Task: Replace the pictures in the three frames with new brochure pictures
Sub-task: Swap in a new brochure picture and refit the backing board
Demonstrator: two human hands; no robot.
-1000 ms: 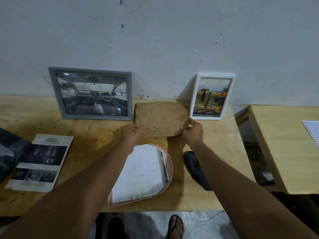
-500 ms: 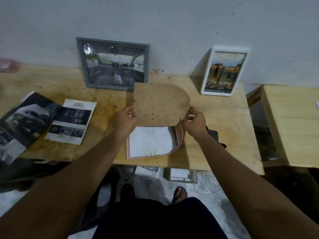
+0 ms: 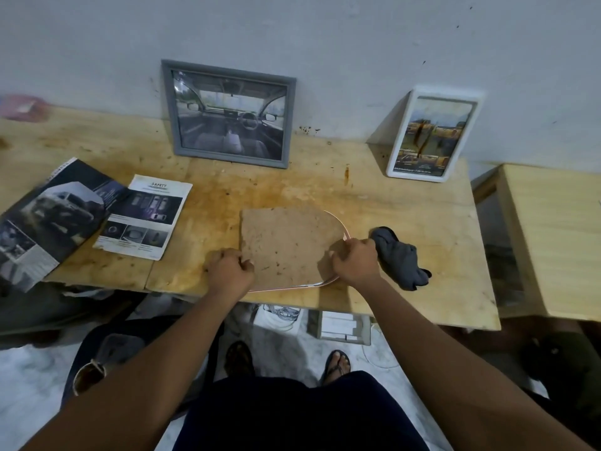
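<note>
– At the near edge of the wooden table [image 3: 325, 183], the pink frame [image 3: 302, 285] lies face down, and the brown backing board [image 3: 286, 242] sits flat on top of it.

– Only a thin strip of pink rim shows, along the right curve and the near side. Where are the hands?

– Left hand [image 3: 229, 270] is at the board's near-left corner, fingers curled tight and pinching that edge. Right hand [image 3: 356, 260] is on the near-right side, fingers curled down and clamped on the board's edge right where it meets the rim.

– Just beside that right hand lies a crumpled grey cloth [image 3: 401, 260], touching or nearly touching the knuckles; hard to call.

– At the far side, the grey frame [image 3: 229, 117] leans on the wall [image 3: 325, 43] with a car-interior picture in it. To the far right, the white frame [image 3: 431, 138] leans there too, showing yellow cars.

– On the left, the safety sheet [image 3: 144, 219] lies flat, and the dark brochure [image 3: 48, 219] beside it overlaps its left edge and hangs over the table's near edge.

– A second table [image 3: 553, 239] stands to the right, apart from the first.
</note>
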